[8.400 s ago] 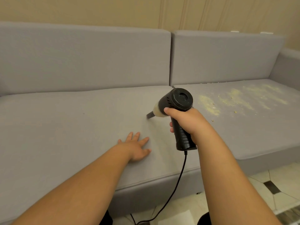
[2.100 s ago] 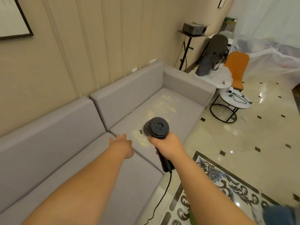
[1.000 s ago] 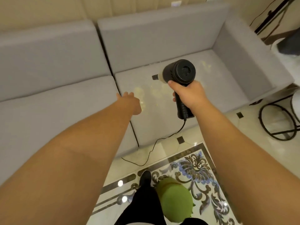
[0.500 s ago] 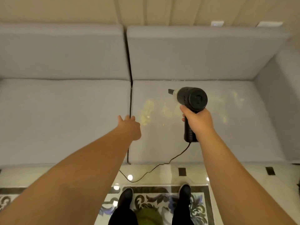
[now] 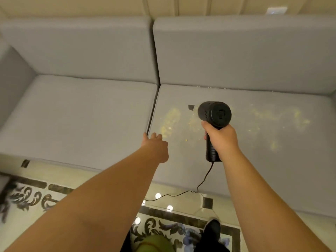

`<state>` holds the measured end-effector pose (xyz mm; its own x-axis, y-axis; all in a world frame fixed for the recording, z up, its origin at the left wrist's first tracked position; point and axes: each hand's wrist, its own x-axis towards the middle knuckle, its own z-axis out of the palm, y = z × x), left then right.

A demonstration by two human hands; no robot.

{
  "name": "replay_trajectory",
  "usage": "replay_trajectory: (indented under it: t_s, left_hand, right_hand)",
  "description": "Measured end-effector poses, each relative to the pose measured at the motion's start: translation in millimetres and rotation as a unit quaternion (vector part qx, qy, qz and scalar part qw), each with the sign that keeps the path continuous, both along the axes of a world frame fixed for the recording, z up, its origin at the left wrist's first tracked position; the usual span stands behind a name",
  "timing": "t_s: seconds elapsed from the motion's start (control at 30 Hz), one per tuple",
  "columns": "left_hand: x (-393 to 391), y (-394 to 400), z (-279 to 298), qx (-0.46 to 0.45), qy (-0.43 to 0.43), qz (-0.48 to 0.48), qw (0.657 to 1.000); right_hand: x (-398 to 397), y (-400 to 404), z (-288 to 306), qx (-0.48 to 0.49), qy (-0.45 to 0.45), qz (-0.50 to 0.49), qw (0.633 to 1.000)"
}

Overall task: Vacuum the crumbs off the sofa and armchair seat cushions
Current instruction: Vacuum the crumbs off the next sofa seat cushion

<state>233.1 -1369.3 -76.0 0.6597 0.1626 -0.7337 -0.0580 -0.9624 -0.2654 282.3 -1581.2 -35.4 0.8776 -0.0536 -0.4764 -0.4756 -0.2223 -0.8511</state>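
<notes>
The right hand [image 5: 221,138] grips the black handheld vacuum [image 5: 214,113] by its handle, nozzle above the right seat cushion [image 5: 254,160], where yellow crumbs [image 5: 171,120] lie scattered. The left hand [image 5: 156,147] reaches out, fingers relaxed, near the cushion seam [image 5: 151,113].

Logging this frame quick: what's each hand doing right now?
Left hand: open, holds nothing, reaching over the right seat cushion.
Right hand: grips the handheld vacuum by its handle.
</notes>
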Motion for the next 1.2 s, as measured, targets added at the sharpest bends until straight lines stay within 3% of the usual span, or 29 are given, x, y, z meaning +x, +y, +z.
replay_trajectory:
  t_s: [0.37, 0.67, 0.8, 1.2]
  left_hand:
    - [25, -3, -57, -0.054, -0.048, 0.075, 0.995]
    - [34, 28, -219, -0.141, -0.095, 0.135, 0.976]
    - [48, 46, -263, -0.148, -0.121, 0.159, 0.969]
    - [77, 58, -303, -0.115, -0.212, 0.124, 0.963]
  right_hand:
    - [59, 10, -44, -0.022, -0.016, 0.06, 0.998]
    - [93, 60, -180, -0.038, -0.048, 0.036, 0.998]
    - [112, 84, -214, -0.014, -0.08, 0.047, 0.996]
    - [130, 122, -251, -0.003, -0.139, 0.113, 0.984]
